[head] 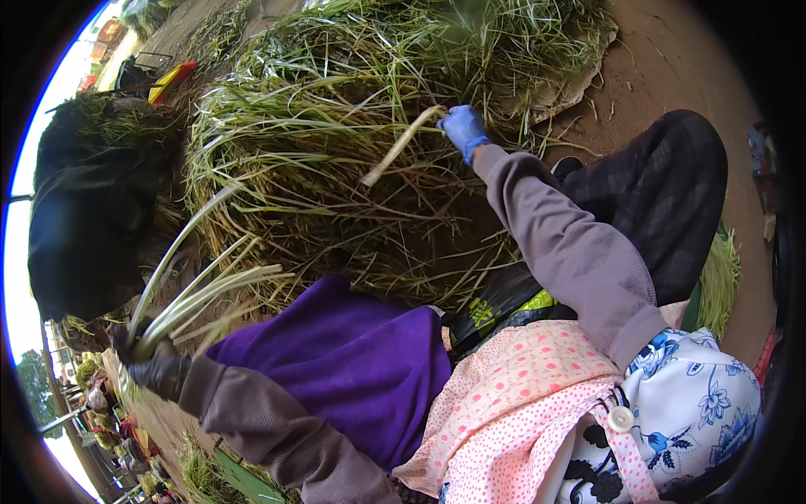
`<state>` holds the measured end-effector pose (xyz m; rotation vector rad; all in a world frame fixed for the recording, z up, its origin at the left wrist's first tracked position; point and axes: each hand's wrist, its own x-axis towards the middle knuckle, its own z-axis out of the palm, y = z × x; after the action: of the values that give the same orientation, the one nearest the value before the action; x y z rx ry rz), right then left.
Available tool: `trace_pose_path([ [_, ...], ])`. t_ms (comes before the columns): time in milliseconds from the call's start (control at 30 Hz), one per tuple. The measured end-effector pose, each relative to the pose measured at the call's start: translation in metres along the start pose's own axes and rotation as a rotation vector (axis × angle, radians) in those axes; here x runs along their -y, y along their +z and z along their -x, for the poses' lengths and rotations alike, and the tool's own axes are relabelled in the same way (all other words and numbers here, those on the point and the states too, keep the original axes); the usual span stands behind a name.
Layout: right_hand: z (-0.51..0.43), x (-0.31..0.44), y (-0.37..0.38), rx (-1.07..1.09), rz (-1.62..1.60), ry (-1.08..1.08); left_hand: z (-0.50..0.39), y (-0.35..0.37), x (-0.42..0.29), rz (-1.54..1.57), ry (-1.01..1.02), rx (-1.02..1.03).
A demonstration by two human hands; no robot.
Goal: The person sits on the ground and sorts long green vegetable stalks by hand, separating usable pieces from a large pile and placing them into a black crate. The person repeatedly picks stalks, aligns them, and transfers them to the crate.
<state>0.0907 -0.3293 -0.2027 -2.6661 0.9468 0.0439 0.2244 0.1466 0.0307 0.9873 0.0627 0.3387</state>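
Note:
My left hand (154,368), in a dark glove, grips a bunch of long pale-green and white plant stalks (201,299) at the lower left. Their tips fan up and to the right, and some are blurred. In a blue glove, my right hand (465,132) pinches one end of a flat, pale yellowish stalk (403,146). That stalk slants down and left over a large heap of long green leaves and dry stems (302,151). A purple cloth (352,359) covers my leg between the left arm and the heap.
A black cloth (94,214) drapes over a pile at the left, near a yellow-and-red object (171,82). My bent knee in dark plaid (655,189) rises at the right. Behind it lies a cut green bundle (720,286). More greenery (204,469) lies bottom left beside a green board (245,475).

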Motion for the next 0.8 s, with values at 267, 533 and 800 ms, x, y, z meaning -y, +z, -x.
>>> trace_pose_path([
  [267,0.036,0.043,-0.053,0.314,-0.227,-0.496,0.083,0.043,0.033,0.021,-0.328,0.636],
  [533,0.01,0.091,-0.012,-0.016,-0.16,-0.341,0.123,0.098,0.083,-0.111,-0.557,0.473],
  [800,0.068,0.102,-0.042,-0.142,-0.783,-0.717,0.139,0.115,0.123,-0.364,-0.57,0.364],
])
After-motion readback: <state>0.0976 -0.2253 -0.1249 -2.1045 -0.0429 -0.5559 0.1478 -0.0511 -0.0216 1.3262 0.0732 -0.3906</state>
